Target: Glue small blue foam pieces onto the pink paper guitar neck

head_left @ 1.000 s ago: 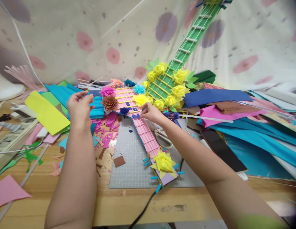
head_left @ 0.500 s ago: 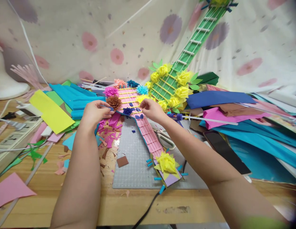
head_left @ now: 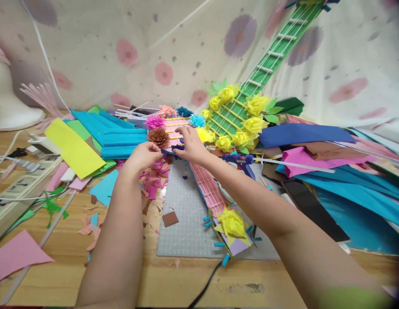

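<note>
A pink paper guitar (head_left: 208,187) lies on a grey cutting mat (head_left: 183,223), with paper flowers round its body and a yellow flower (head_left: 231,223) at its near end. My right hand (head_left: 192,145) rests on the guitar's body, fingers pinched on a dark blue paper flower (head_left: 177,147). My left hand (head_left: 142,157) sits just left of it, below a brown paper flower (head_left: 158,136). Its fingertips are closed together, and what they hold is too small to name. A green paper guitar (head_left: 251,88) with yellow flowers leans against the cloth behind.
A blue glue gun (head_left: 240,160) lies right of my right arm. Stacked coloured paper sheets (head_left: 315,150) fill the right side, with a black slab (head_left: 315,207) among them. Teal and yellow sheets (head_left: 74,148), a power strip (head_left: 16,189) and paper scraps (head_left: 152,180) are at left. A black cable (head_left: 206,279) crosses the table edge.
My left hand has come in from the teal folded paper to the brown flower. My right hand has slid left across the guitar's body to the dark blue flower.
</note>
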The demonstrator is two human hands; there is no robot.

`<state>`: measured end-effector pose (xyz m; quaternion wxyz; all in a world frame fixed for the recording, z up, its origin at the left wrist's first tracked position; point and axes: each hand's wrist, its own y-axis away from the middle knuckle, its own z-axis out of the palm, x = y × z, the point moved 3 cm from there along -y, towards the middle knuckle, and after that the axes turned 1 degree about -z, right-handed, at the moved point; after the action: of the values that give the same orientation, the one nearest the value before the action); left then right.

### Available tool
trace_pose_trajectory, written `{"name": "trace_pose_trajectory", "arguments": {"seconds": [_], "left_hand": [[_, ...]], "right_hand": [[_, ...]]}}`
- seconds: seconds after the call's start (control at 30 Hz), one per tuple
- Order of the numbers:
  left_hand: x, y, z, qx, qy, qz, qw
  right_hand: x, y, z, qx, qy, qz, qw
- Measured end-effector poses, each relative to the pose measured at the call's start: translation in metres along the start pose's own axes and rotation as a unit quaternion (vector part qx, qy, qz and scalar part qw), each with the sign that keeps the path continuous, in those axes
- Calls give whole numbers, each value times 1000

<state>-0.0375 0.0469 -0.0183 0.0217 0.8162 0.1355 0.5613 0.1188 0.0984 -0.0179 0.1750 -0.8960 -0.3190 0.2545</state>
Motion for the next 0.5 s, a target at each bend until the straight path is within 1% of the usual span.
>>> {"name": "trace_pose_trajectory", "arguments": {"seconds": [0.13,0.2,0.4,0.5], "left_hand": [[-1,-2,9,-10,-23,-2,1000],[0,-1,15,-8,-18,-12,1000],[-3,-2,34,-1,76,-83,994],[-5,-5,38,6,98,-92,991]], "right_hand": [[13,-1,1,-15,-41,50,998],[16,0,2,-19,-53,61,997],[15,0,3,-18,-57,59,996],[13,0,2,-27,-47,61,997]]}}
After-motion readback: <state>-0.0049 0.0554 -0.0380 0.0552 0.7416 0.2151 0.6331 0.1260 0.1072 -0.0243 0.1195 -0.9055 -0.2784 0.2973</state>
